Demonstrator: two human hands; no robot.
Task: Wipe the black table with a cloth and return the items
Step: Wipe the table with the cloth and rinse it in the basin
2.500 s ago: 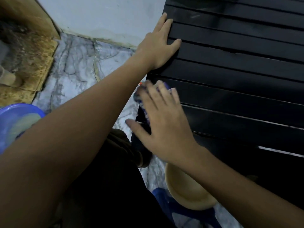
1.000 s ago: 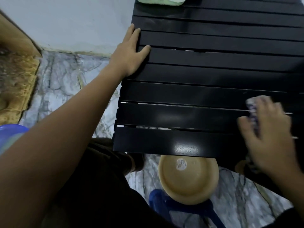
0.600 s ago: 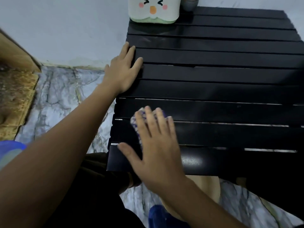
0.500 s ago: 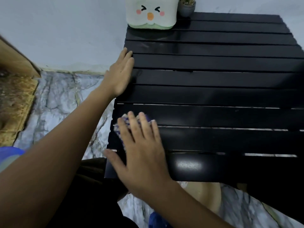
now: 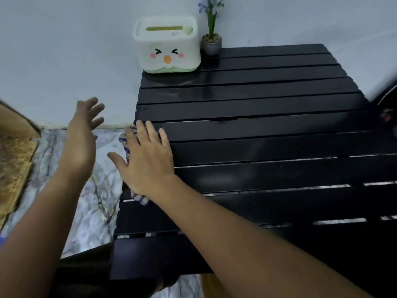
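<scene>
One black table is taking up most of the view, slatted, sitting against a pale wall. It's looking glossy, with thin gaps showing between the slats. Below it on the left, a marbled floor is showing, and one brownish worn patch is lying at the far left edge.

Two arms are reaching in from the bottom. The right hand is lying flat on the table's left edge, fingers straight and a bit spread, thumb sticking out over the floor side. It's pressing down on one cloth, a blue and white checked one, which is mostly hiding under the palm; bits are peeking out past the fingertips, beside the thumb, and down by the wrist. So the cloth is sitting right on the left edge of the table, about halfway along it.

The left hand is hovering off the table, over the floor near the wall, fingers spread and loose, holding nothing.

Two items are standing at the far left corner of the table: one white tissue box with a little squinting face and a green base, and just beside it on the right, one small grey plant pot with purple flowers. Both are well apart from the cloth.

At the bottom edge something tan is poking out under the table, can't tell what.
</scene>
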